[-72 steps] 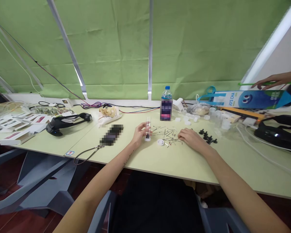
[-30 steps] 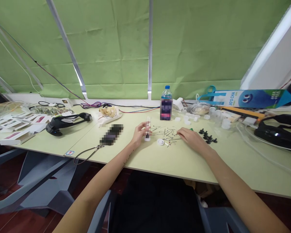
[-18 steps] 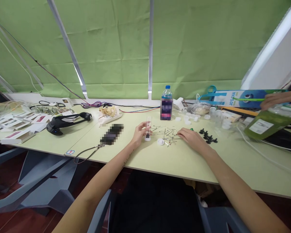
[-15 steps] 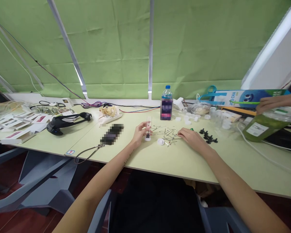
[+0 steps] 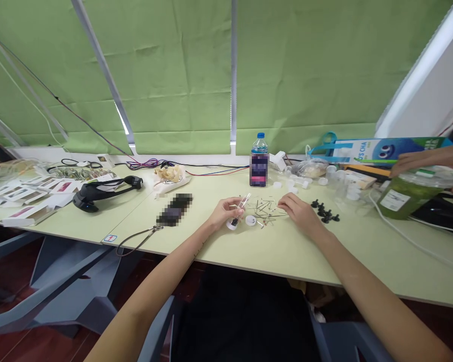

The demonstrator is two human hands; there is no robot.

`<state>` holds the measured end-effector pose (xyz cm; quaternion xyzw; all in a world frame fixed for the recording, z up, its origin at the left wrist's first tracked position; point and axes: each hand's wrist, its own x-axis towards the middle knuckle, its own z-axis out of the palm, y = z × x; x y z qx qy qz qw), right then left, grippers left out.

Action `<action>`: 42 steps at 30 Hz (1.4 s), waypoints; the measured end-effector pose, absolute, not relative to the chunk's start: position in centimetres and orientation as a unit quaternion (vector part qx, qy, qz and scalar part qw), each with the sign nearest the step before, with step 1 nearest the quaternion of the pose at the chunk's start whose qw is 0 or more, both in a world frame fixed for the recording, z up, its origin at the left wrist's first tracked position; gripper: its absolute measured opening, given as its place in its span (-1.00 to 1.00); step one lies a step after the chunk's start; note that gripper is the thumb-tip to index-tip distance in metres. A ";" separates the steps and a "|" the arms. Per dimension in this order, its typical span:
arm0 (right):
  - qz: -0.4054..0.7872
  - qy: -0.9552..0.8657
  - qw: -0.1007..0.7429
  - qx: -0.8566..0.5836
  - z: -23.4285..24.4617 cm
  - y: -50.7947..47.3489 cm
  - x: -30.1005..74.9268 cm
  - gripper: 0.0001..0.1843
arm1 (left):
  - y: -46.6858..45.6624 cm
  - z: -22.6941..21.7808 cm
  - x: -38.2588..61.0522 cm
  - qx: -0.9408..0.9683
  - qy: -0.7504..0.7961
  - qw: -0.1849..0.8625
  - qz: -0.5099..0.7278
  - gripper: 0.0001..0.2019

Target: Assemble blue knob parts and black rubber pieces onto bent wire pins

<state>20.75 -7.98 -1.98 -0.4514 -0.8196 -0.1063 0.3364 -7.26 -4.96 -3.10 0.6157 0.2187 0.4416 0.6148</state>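
My left hand [image 5: 222,214] is closed around a clear tube [image 5: 245,201], which tilts with its top toward the right. Small dark pieces sit in the tube's lower end, above its white base. A loose white cap [image 5: 250,220] lies on the table just right of the tube. Beyond it is a scatter of thin pins [image 5: 265,207], some with coloured heads. At the right edge of these pins my right hand [image 5: 297,211] has its fingertips pinched together; what they hold, if anything, is too small to make out. Black knob-like screws [image 5: 326,216] are grouped right of that hand.
A water bottle [image 5: 259,166] stands behind the pins, with clear containers [image 5: 340,183] farther right. Another person's hand [image 5: 438,157] is over a green drink cup [image 5: 407,196]. To the left lie a pixelated dark object [image 5: 173,209] with a strap, a black headset [image 5: 98,193] and white boxes [image 5: 33,196].
The tube has gone from upright to tilted right as my left hand turned. My right hand has lifted slightly and shifted right. The other person's hand has moved onto the drink cup.
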 end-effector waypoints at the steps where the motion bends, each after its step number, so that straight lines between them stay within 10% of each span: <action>1: -0.109 -0.815 0.350 -0.450 -2.0 -8.0 20.7 -0.73 | -5.0 -3.1 -7.3 0.619 0.216 0.621 0.431 -0.49; 42: 0.045 -0.759 0.530 -0.376 -2.3 -8.9 16.2 -0.83 | -5.1 -2.9 -6.7 0.628 0.202 0.657 0.366 -0.43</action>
